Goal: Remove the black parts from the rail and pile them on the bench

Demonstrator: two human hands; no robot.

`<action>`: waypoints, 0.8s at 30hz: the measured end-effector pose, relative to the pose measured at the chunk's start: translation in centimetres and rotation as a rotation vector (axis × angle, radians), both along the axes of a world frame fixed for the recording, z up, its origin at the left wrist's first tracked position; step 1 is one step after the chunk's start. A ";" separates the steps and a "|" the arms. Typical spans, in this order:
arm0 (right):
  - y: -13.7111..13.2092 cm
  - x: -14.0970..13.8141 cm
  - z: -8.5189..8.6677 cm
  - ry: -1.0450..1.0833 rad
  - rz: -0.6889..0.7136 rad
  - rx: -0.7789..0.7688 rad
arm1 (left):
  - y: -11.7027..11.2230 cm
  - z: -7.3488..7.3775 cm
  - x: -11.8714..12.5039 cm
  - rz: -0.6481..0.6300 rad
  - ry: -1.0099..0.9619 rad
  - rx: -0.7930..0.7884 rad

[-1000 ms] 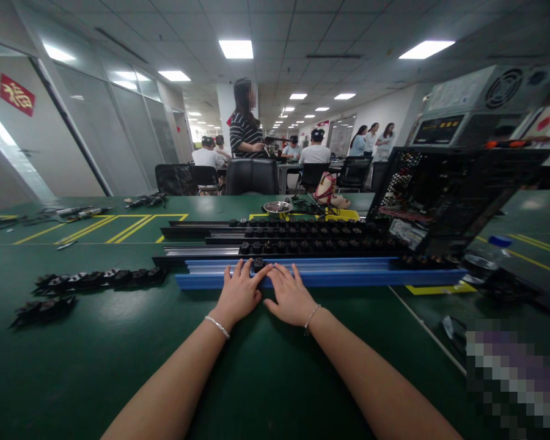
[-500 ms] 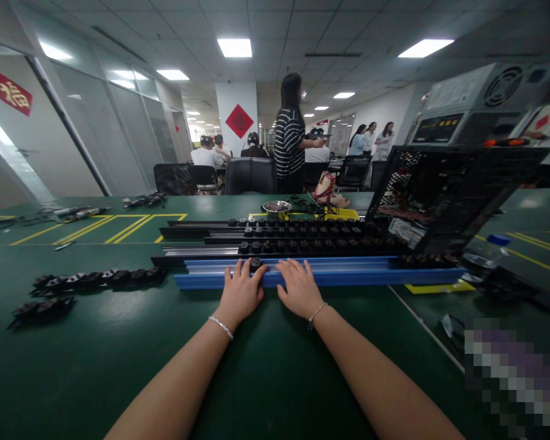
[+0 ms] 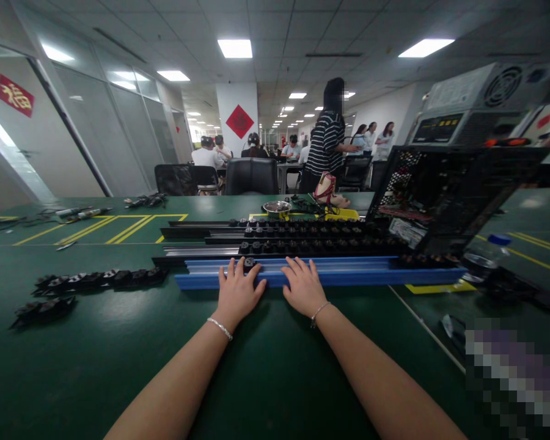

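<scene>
Left hand (image 3: 238, 294), right hand (image 3: 304, 290) spread on blue rail (image 3: 352, 272) atop green table (image 3: 119, 366); black part (image 3: 249, 263) sits in rail near left hand. Rail looks stiff, light (perhaps slick); best gripped by long edges.

Open tabletop (image 3: 132, 360) at the near left corner, barriers beyond
A hand could pass there up to the black parts (image 3: 89, 280) near the left edge; the blue rail (image 3: 348, 278) and black rails (image 3: 183, 233) bar the way to the far edge, with a tall computer case (image 3: 458, 189) toward the right edge.
</scene>
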State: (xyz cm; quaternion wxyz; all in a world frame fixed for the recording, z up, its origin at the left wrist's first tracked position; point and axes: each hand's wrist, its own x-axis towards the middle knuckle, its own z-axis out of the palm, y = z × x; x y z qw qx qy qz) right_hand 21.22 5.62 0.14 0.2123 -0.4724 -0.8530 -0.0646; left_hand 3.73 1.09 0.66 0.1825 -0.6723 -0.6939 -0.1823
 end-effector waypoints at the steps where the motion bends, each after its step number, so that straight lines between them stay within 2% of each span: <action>1: 0.0 0.0 0.0 -0.001 -0.002 0.001 | 0.0 0.0 0.0 0.007 -0.002 -0.007; 7: -0.1 -0.1 0.0 -0.006 -0.003 0.001 | 0.1 0.2 0.3 0.045 0.000 -0.070; 24: 0.0 0.0 0.0 -0.004 -0.007 -0.014 | 0.5 -0.2 -0.3 0.110 -0.028 -0.058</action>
